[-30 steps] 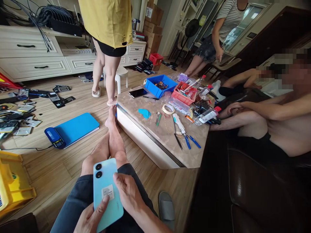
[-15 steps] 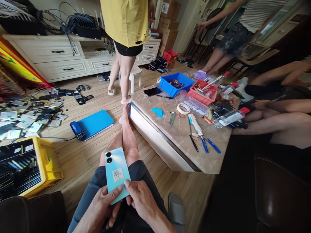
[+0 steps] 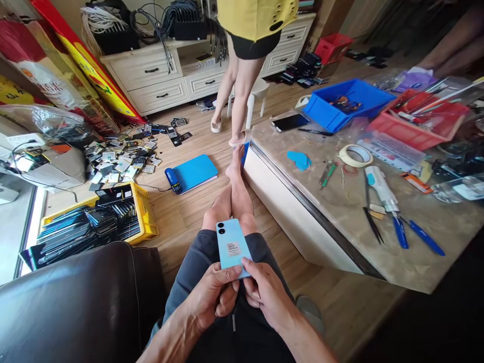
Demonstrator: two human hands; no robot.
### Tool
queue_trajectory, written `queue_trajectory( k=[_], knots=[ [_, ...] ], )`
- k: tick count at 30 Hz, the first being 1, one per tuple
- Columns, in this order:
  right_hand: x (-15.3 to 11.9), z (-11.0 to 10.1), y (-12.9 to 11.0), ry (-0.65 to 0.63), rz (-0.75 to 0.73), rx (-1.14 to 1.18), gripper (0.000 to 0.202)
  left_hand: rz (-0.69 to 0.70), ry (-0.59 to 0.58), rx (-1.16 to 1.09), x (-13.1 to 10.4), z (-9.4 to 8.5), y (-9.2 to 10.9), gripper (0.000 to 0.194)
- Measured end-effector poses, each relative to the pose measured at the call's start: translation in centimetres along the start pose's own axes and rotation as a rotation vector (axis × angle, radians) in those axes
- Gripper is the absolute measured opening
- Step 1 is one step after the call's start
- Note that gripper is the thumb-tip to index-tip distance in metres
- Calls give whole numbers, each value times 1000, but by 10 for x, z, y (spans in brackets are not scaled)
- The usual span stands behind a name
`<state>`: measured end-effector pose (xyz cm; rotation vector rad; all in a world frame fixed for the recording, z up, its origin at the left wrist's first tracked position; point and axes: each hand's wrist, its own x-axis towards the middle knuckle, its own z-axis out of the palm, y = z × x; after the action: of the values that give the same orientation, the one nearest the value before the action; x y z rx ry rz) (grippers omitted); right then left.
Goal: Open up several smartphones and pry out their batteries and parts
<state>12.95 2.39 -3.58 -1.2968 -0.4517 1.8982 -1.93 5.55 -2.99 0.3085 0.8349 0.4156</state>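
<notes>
A light blue phone (image 3: 232,242) is held over my lap, its back facing up, with two dark camera rings at its top left and a pale label in the middle. My left hand (image 3: 212,295) grips the lower left edge, thumb on the back and fingers curled beneath. On the lower right corner, my right hand (image 3: 266,290) holds it the same way, thumb pressed on the back. The fingertips under the phone are partly hidden.
On the right, a table (image 3: 325,186) bears a blue bin (image 3: 325,113), a red bin (image 3: 412,128), tape (image 3: 355,155) and blue-handled pliers (image 3: 425,237). A blue folder (image 3: 196,171) and yellow crate (image 3: 145,217) lie left. A person in yellow (image 3: 257,17) stands ahead.
The view has swung to the left, showing more of the crate and sofa. Both hands keep their hold on the phone, which stays back side up.
</notes>
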Motion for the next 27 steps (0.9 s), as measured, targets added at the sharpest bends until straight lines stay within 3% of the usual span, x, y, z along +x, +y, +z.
queue_trajectory(
  k=[3, 9, 16, 22, 24, 27],
  knots=[
    [0, 0, 0, -2, 20, 16, 66, -14, 17, 0, 0, 2, 0, 51],
    [1, -4, -2, -58, 55, 9, 64, -166, -15, 55, -3, -1, 9, 73],
    [-6, -5, -3, -62, 47, -97, 57, -66, 78, 136, -13, -5, 7, 57],
    [-4, -10, 18, -30, -72, -33, 65, 53, 59, -20, -9, 5, -23, 59],
    [-3, -17, 25, -25, -72, -27, 66, 80, 89, 57, -8, 7, -27, 61],
    [-10, -29, 25, -64, -51, -168, 65, 128, 83, 310, -7, 7, -17, 58]
  ],
)
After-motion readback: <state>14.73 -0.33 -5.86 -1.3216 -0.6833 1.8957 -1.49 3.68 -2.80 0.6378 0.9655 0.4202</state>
